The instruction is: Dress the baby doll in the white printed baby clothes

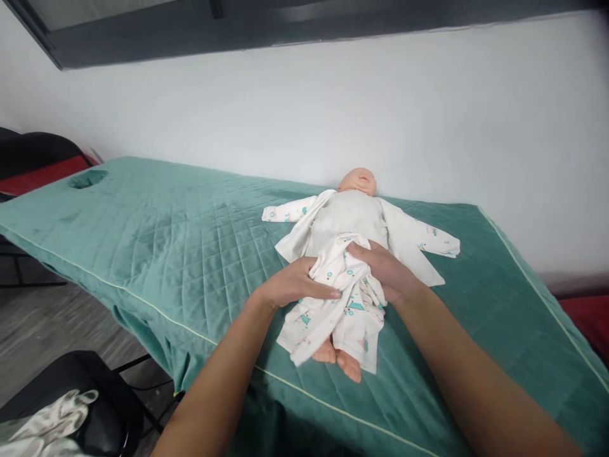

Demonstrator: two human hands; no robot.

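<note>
A baby doll [358, 181] lies on its back on a green quilted bed cover [190, 235], its head toward the wall and bare feet toward me. An open white jacket [409, 235] with printed sleeves is spread under and beside its torso. White patterned pants [358, 317] surround its legs. My left hand [302, 281] grips bunched patterned cloth from the left, thumb on top. On the right, my right hand [384, 270] holds the same cloth near the doll's waist, its thumb pressed on the fabric. Parts of the fingers are hidden.
Behind the bed is a white wall [285, 114]. A black chair [76, 393] with patterned cloth [57, 416] on it stands at the lower left. Another chair with a red seat [45, 174] is at the far left. The bed has a round hole [89, 179].
</note>
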